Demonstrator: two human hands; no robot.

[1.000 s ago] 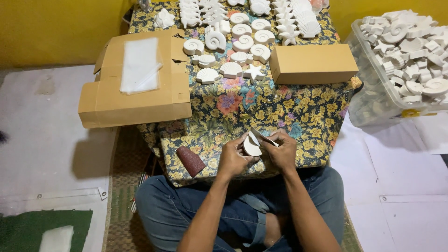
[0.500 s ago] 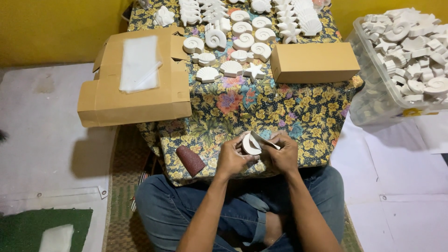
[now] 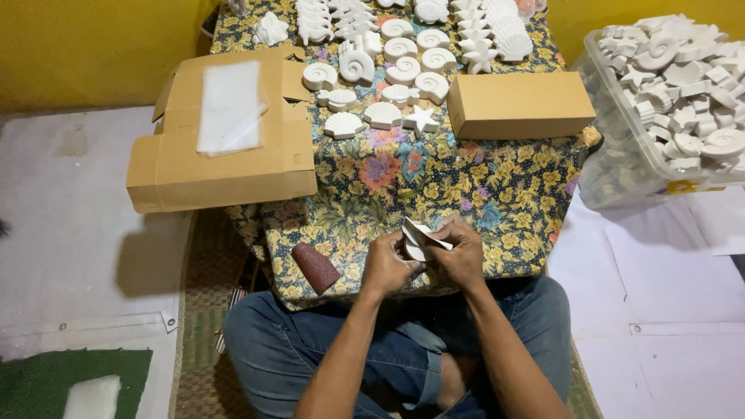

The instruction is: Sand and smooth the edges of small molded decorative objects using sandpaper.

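Both hands meet at the tabletop's (image 3: 434, 186) 6 o'clock edge. The left hand (image 3: 386, 266) fingers grip a white shell (image 3: 415, 250), steadying it; the right hand (image 3: 461, 256) fingers pinch folded sandpaper (image 3: 425, 233) against it. A sandpaper roll (image 3: 315, 267) lies at 8 o'clock.

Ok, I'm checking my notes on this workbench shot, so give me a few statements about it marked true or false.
1. Both hands, left hand and right hand, hold a small white piece. True.
2. The closed cardboard box lies on the floor. False: it lies on the floral cloth.
3. The clear bin holds white casts. True.
4. The dark red roll is in the right hand. False: it lies on the cloth, left of the hands.
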